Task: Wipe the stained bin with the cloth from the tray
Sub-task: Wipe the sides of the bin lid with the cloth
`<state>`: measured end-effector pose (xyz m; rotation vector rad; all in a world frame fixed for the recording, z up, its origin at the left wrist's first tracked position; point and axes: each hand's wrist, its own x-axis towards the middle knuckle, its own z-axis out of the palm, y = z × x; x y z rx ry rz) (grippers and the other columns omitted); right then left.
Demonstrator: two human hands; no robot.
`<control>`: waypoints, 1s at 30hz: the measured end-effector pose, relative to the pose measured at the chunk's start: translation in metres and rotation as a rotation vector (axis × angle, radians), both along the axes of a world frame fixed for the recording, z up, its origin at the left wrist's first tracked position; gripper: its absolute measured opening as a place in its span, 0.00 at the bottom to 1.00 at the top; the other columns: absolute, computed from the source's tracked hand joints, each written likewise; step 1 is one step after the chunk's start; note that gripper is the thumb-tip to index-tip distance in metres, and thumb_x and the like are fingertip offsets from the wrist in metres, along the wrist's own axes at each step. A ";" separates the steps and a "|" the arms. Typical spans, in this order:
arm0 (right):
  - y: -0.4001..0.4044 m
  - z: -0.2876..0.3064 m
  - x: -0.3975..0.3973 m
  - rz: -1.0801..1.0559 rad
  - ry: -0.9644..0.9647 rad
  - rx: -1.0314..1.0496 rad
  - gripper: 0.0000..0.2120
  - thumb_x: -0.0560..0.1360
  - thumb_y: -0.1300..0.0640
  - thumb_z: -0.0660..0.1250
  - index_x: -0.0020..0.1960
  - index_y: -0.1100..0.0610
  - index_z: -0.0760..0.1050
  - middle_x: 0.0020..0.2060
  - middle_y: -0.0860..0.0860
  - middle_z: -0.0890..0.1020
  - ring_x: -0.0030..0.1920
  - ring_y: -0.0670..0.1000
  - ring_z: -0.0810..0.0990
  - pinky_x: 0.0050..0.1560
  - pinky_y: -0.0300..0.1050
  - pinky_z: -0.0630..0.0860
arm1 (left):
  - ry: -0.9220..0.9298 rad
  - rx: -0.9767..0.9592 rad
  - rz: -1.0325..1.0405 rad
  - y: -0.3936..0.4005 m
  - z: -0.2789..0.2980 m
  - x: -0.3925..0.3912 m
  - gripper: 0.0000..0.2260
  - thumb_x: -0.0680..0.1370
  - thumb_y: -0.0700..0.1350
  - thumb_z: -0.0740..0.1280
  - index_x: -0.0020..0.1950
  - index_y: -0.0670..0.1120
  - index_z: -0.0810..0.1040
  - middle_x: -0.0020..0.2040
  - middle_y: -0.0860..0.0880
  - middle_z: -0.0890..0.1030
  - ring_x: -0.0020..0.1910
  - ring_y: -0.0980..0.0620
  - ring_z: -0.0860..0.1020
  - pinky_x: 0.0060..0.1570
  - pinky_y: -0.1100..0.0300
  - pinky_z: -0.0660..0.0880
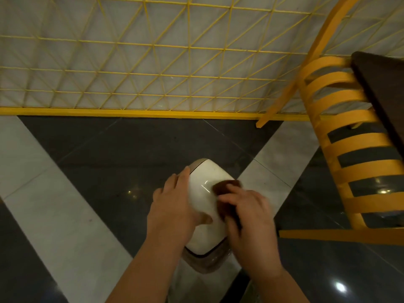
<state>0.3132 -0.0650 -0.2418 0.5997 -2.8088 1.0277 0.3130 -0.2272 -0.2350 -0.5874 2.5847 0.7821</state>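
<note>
Left hand (172, 200) steadies the bin (206, 206) while the right hand (247, 217) holds the cloth (227, 189) on its lid.

The left hand lies flat along the lid's left edge, fingers straight and thumb resting on top. The right hand, blurred, has its fingers curled over a dark brown, fuzzy-looking cloth pressed to the lid's right side; how much cloth lies under the palm is hidden. The bin sits directly beneath both hands: a glossy cream, rounded-square lid over a beige body, mostly covered by the forearms. Under it lies polished floor (87, 149) in dark and pale stone bands. Right of the right hand stands a yellow slatted chair (349, 127), cut off by the frame edge. Beyond the hands runs a yellow wire lattice panel (131, 73).
</note>
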 end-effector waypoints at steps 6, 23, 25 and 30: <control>-0.023 -0.001 -0.037 0.082 0.007 0.191 0.15 0.71 0.57 0.69 0.56 0.44 0.78 0.59 0.43 0.79 0.59 0.47 0.75 0.61 0.43 0.68 | 0.077 0.073 0.002 -0.006 -0.012 0.000 0.51 0.66 0.58 0.76 0.78 0.61 0.46 0.77 0.55 0.58 0.74 0.49 0.58 0.67 0.52 0.64; 0.019 -0.010 -0.006 -0.269 -0.243 -0.141 0.32 0.76 0.55 0.67 0.73 0.39 0.55 0.62 0.35 0.66 0.62 0.29 0.61 0.62 0.33 0.60 | 0.005 0.148 -0.037 0.039 -0.019 0.012 0.73 0.50 0.69 0.77 0.64 0.59 0.15 0.69 0.55 0.17 0.71 0.48 0.22 0.75 0.46 0.39; 0.022 -0.011 -0.004 -0.247 -0.221 -0.123 0.35 0.74 0.56 0.70 0.73 0.40 0.56 0.65 0.36 0.65 0.65 0.29 0.59 0.64 0.32 0.60 | 0.004 0.135 -0.047 0.039 -0.019 0.012 0.73 0.51 0.69 0.77 0.66 0.57 0.16 0.70 0.55 0.18 0.71 0.49 0.22 0.74 0.47 0.39; 0.010 -0.009 0.003 0.145 -0.095 0.141 0.34 0.64 0.60 0.76 0.67 0.47 0.70 0.68 0.48 0.70 0.69 0.46 0.66 0.66 0.52 0.69 | -0.021 0.104 -0.070 0.038 -0.024 0.010 0.61 0.66 0.62 0.72 0.70 0.55 0.19 0.70 0.53 0.18 0.72 0.47 0.23 0.77 0.46 0.41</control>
